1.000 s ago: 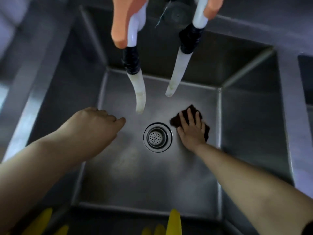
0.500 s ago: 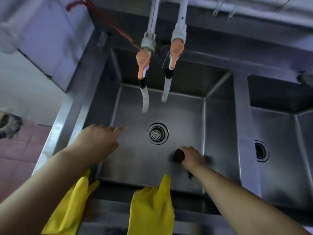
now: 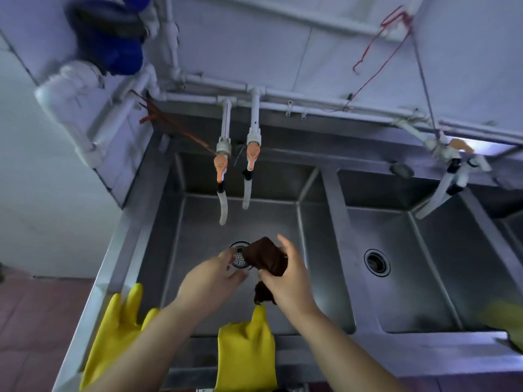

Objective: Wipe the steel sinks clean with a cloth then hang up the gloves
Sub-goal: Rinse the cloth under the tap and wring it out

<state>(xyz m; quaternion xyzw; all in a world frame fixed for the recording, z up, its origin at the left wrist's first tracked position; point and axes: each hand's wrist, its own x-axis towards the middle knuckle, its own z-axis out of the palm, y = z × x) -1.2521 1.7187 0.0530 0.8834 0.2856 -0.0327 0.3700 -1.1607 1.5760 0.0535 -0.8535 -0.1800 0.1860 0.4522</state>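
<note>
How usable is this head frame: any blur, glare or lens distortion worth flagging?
Head view: strong wide-angle bending of the white wall pipes and steel sink edges; blue cast overall; blown-out glare at the right rim; corners smeared, the blue object top left blurred; both hands and the dark brown cloth fairly sharp.

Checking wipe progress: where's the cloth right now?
Head view, centre: the cloth is held up over the left sink, gripped by the right hand with the left hand pinching its edge, above the drain.
</note>
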